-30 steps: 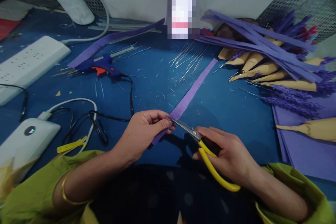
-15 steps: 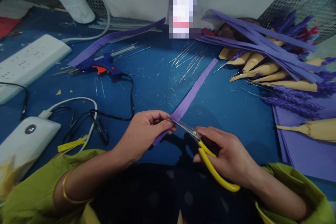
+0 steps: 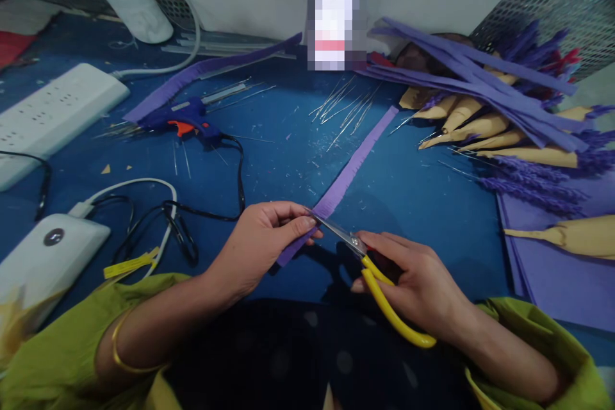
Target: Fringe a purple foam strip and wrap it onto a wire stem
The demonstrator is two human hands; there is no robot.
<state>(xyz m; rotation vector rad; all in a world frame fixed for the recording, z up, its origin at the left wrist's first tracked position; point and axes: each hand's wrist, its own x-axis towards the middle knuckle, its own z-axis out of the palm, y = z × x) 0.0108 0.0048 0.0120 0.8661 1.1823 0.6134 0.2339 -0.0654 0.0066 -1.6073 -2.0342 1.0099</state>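
Observation:
A long purple paper strip [image 3: 353,163] slants across the blue table, its edge cut into a fine fringe along the far part. My left hand [image 3: 271,240] pinches the strip near its close end, and a short plain tail sticks out below the fingers. Yellow-handled scissors [image 3: 396,314] are gripped by my right hand [image 3: 416,275]. Their blades lie across the strip right beside my left fingertips and look nearly closed. Some of my right fingers are hidden behind the handles.
At left lie a power strip [image 3: 62,122], a power bank [image 3: 52,269] and a blue glue gun [image 3: 187,116]. Thin wires [image 3: 355,106] are scattered mid-table. Paper-wrapped purple flowers [image 3: 494,134] and more strips [image 3: 461,80] pile at right, above purple sheets [image 3: 567,288]. A blurred screen [image 3: 336,6] stands behind.
The scissor blades and handles have closed slightly over the strip. Both hands stay in nearly the same place, with the whole view shifted a little.

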